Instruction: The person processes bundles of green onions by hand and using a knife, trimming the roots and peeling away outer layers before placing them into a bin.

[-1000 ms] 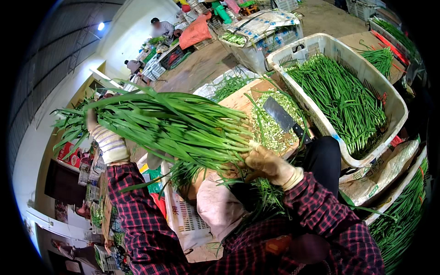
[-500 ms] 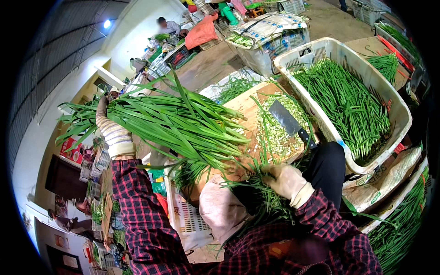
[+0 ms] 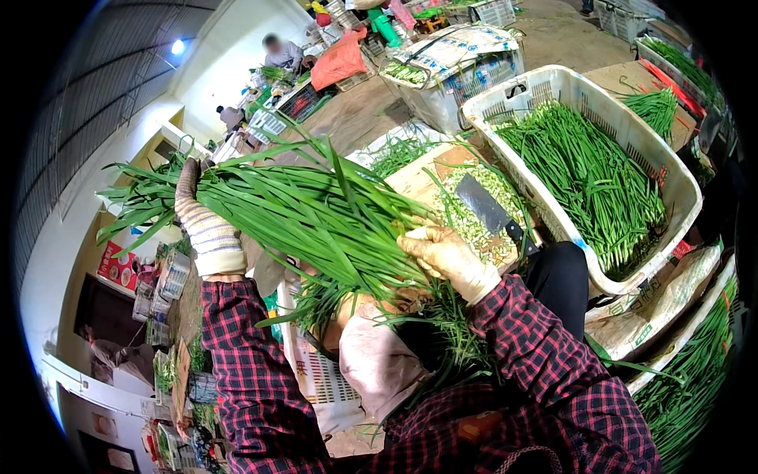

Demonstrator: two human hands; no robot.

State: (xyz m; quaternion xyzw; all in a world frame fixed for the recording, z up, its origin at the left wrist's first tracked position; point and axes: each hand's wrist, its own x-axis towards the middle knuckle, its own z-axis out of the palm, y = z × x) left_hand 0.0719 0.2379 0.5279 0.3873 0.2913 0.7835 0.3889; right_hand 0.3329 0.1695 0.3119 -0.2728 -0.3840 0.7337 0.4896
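A large bunch of long green leafy stalks (image 3: 292,205) lies slanting across the view. My left hand (image 3: 201,221), in a striped knit glove, grips it near the leafy tips. My right hand (image 3: 446,257), in a pale glove, has its fingers curled on the pale stalk ends. Behind it, a wooden board (image 3: 414,178) carries chopped pale pieces (image 3: 466,237) and a cleaver (image 3: 483,204) with a dark handle. Some loose greens (image 3: 454,324) hang below my right hand, beside a pale cloth (image 3: 371,363) in my lap.
A white crate (image 3: 679,213) of green stalks stands at the right, above a sack (image 3: 647,308) and more bundled greens (image 3: 679,395). A lidded crate (image 3: 450,63) is behind. People (image 3: 280,55) sit among crates and greens at the back and left.
My right hand dropped from the stalk ends to the loose greens, then rose back onto the bunch's ends. My left hand shifted slightly right, still gripping the bunch.
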